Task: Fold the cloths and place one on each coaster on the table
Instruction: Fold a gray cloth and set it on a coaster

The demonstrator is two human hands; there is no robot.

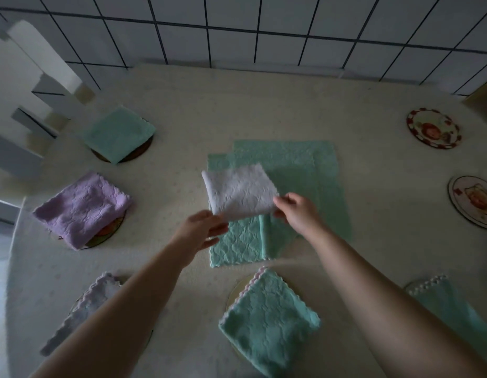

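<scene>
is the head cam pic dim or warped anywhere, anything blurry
Head view: dim, flat light with no glare; wide-angle lens bows the wall tiles and table edge; the white cloth between both hands is sharp, while the left edge and near forearms look soft.

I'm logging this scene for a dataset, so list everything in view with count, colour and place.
white cloth: 1, white, folded, held above table centre
unfolded cloths: at least 2, green, flat at centre
folded green cloths: 3, far left, near centre, near right
purple cloth: 1, lilac, left
pale cloth: 1, whitish, near left
bare coasters: 2, patterned, right side
table: 1, cream
tiled wall: white, behind
left hand, right hand: pinching the white cloth
</scene>
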